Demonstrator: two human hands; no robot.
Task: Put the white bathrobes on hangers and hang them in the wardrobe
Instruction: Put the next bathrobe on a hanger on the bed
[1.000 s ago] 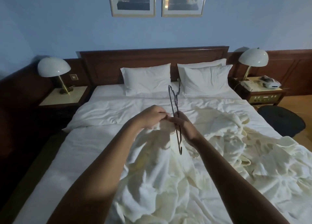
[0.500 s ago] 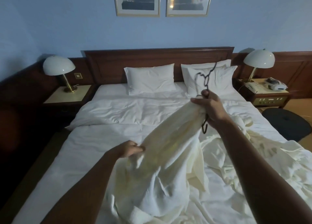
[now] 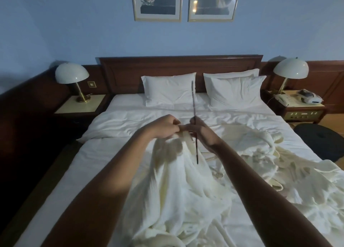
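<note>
Over the bed point(image 3: 55, 200), just above frame centre, a white bathrobe point(image 3: 178, 181) is bunched up at its top edge, with a dark hanger point(image 3: 194, 105) seen edge-on and pointing to 12 o'clock. Left hand point(image 3: 163, 126) pinches the cloth; right hand point(image 3: 202, 133) grips hanger and cloth together. Judged step: threading the hanger in, and next needs a shoulder opened over its arm; a second robe point(image 3: 264, 153) lies at 3 o'clock.
</note>
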